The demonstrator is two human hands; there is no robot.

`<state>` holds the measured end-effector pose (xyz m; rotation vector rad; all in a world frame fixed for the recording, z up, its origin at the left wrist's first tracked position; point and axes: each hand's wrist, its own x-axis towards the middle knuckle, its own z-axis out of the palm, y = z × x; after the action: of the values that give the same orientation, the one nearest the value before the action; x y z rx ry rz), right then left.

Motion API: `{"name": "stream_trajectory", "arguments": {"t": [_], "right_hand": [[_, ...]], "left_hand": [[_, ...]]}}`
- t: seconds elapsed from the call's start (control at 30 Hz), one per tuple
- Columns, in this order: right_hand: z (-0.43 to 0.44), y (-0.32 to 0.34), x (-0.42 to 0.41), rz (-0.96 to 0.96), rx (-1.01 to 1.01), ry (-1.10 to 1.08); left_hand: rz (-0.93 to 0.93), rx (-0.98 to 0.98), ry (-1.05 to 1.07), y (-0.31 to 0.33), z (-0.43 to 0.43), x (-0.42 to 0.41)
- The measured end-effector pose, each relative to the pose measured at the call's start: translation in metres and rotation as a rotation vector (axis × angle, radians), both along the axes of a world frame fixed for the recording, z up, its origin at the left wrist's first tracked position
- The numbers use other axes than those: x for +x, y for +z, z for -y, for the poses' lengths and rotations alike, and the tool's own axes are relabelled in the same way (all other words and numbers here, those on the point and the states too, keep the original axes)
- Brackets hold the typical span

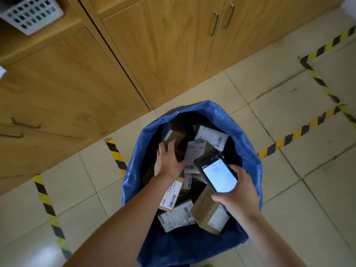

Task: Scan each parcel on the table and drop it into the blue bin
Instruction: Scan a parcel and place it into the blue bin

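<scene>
The blue bin (248,143) stands on the floor below me, lined with a blue bag and holding several brown parcels (207,209) with white barcode labels. My left hand (167,160) reaches into the bin's mouth with its fingers spread and holds nothing. A small brown parcel (174,136) lies just beyond its fingertips, and I cannot tell whether they touch. My right hand (238,191) grips a black handheld scanner (217,174) over the bin's right side, with the lit white screen facing up. The table is out of view.
Wooden cabinets (77,83) with metal handles run along the back and left. Yellow-and-black floor tape (300,132) marks a square around the bin on the tiled floor. A white perforated basket (32,14) sits on a shelf at the top left.
</scene>
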<state>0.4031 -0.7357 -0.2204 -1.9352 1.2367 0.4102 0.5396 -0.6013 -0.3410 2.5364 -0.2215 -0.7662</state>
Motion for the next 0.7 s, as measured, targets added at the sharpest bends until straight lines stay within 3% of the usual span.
{"name": "stream_trajectory", "arguments": {"t": [0.37, 0.57, 0.7], "right_hand": [[-0.015, 0.078, -0.031, 0.104, 0.029, 0.112], [-0.028, 0.124, -0.065, 0.180, 0.042, 0.269], [-0.049, 0.161, -0.091, 0.271, 0.054, 0.502]], "left_hand": [[0.002, -0.050, -0.042, 0.095, -0.050, -0.032], [0.060, -0.068, 0.132, 0.182, -0.102, -0.094], [0.142, -0.099, 0.406, 0.240, -0.151, -0.170]]}}
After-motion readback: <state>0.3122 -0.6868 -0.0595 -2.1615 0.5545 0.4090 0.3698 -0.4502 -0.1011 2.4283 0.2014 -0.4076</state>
